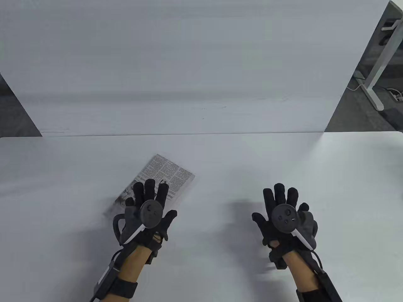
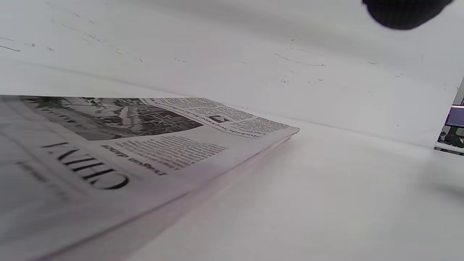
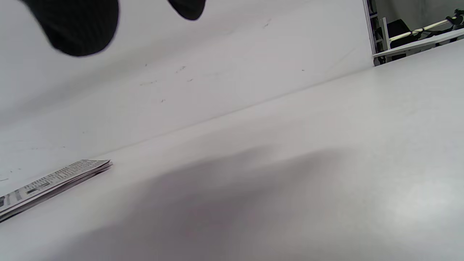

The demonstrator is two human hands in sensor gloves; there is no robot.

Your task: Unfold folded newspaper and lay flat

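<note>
On the table [image 1: 220, 163], left of centre, my newspaper [image 1: 167, 173] lies fully folded, nothing opened so far; my left hand [image 1: 146, 214] hovers spread over its near end, gripping nothing, my right hand [image 1: 285, 217] splayed and empty well apart.

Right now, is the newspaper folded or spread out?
Folded. The newspaper is a small thick rectangle; stacked layers show along its edge in the left wrist view.

I record a newspaper [image 1: 163, 174] in black print on grey-white paper with a dark photograph, a white table [image 1: 283, 157], and black gloves [image 1: 280, 201] carrying dark grey trackers [image 1: 285, 217].
</note>
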